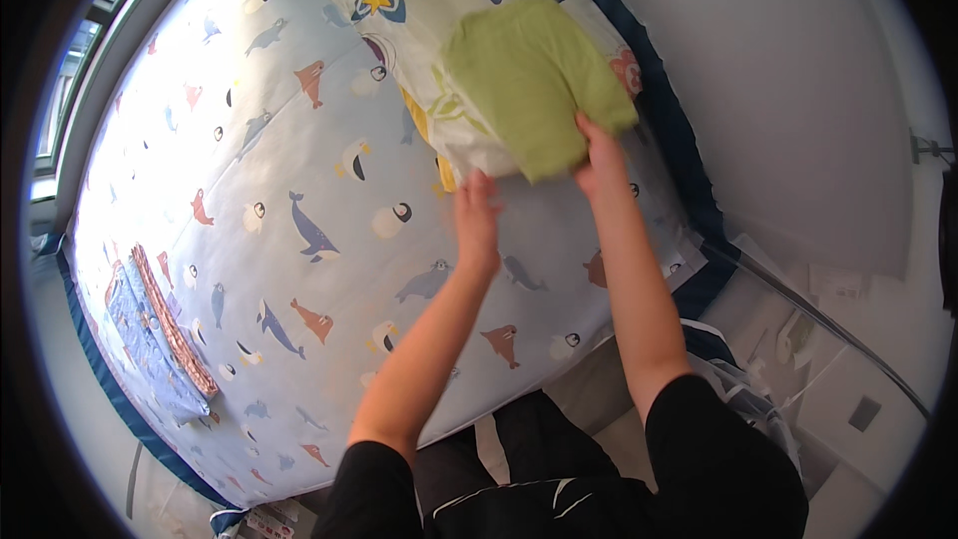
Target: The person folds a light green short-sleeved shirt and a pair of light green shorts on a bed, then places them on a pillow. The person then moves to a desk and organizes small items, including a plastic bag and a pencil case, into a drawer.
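A folded green cloth (531,82) lies over a white printed fabric (419,30) at the top of the bed. My right hand (599,161) grips the green cloth by its lower right edge, the fingers partly hidden. Just below the white fabric's near corner is my left hand (477,213), blurred, its fingers slightly spread and holding nothing. Yellow cloth (447,172) peeks out along the left side of the white fabric. All of it rests on a pale bed sheet (337,307) printed with whales, walruses and penguins.
Folded blue patterned cloth (153,344) and a reddish patterned strip (172,322) lie at the bed's left. Dark blue edging (666,105) borders the bed beside a pale curtain-like panel (778,90). A window (71,82) stands at upper left. Clear plastic bags or bins (756,404) sit at lower right.
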Demonstrator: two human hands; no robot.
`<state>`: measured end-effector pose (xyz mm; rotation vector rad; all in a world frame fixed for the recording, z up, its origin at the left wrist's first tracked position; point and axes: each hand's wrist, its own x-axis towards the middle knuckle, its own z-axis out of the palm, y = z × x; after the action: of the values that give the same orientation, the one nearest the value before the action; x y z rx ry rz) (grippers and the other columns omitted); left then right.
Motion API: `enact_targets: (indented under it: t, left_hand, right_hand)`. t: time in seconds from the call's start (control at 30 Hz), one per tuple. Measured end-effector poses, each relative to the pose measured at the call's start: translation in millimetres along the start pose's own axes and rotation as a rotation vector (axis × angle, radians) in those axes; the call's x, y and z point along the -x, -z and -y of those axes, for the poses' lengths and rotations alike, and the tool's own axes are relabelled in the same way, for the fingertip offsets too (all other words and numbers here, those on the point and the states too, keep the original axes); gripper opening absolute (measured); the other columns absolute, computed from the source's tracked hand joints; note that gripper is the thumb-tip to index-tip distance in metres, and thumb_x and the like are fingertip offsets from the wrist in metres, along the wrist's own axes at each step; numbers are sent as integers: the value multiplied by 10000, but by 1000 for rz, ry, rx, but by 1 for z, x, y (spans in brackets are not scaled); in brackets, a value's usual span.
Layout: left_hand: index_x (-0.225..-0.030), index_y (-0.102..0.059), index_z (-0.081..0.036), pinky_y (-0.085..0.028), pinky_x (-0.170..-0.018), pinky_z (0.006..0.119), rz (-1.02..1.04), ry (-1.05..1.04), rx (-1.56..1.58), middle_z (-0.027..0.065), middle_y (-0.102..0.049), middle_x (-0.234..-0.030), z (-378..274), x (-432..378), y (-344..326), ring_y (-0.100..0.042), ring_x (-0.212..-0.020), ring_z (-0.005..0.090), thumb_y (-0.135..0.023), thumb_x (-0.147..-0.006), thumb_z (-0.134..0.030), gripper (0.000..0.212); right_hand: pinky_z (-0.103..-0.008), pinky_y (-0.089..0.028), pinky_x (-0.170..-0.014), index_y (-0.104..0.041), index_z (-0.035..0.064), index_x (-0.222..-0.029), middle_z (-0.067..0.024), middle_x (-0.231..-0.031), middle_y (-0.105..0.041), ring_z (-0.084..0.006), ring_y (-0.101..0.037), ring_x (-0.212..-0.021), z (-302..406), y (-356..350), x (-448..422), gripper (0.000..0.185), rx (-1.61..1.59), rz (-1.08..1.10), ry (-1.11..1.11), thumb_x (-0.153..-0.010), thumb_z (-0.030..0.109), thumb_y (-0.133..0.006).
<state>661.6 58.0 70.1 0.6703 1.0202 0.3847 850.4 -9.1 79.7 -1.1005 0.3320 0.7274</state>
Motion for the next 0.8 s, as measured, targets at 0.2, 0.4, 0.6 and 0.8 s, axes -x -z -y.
enact_targets:
  t: [0.2,0.4,0.6,0.8]
  left_hand:
    - [-1318,-526,-30,-458,-965,346,268,27,-12,92,-624,-1239,67,10,-26,-576,-1138,192,-695,-919,-351,539]
    - [-1207,-575,35,-532,-795,338,74,180,-272,96,-718,-1006,126,17,-29,-675,-893,196,-824,-804,-207,532]
    - [-1282,-548,18,-501,-900,388,-118,-255,-706,172,-658,-1195,101,37,-21,-643,-1030,280,-758,-849,-215,535]
    - [-1435,-465,-78,-290,-1167,456,384,-1043,-1370,139,-425,-1515,71,43,-33,-360,-1413,357,-642,-914,-304,595]
  right_hand:
    - [-451,-468,-1041,-476,68,-1416,-100,-1380,-564,-275,-552,-1251,-42,143,99,469,-65,-90,-124,-984,189,-612]
    - [-438,-471,-1028,-511,52,-1384,-102,-1327,-597,-285,-581,-1211,-73,238,125,440,-209,-249,-243,-971,158,-618]
    - [-443,-456,-1020,-532,23,-1341,-127,-1330,-589,-313,-576,-1212,-76,216,149,435,291,-601,108,-937,148,-636]
    - [-526,-303,-1128,-443,36,-1437,-239,-1510,-370,-436,-363,-1386,-35,108,156,525,1691,-375,994,-965,230,-566]
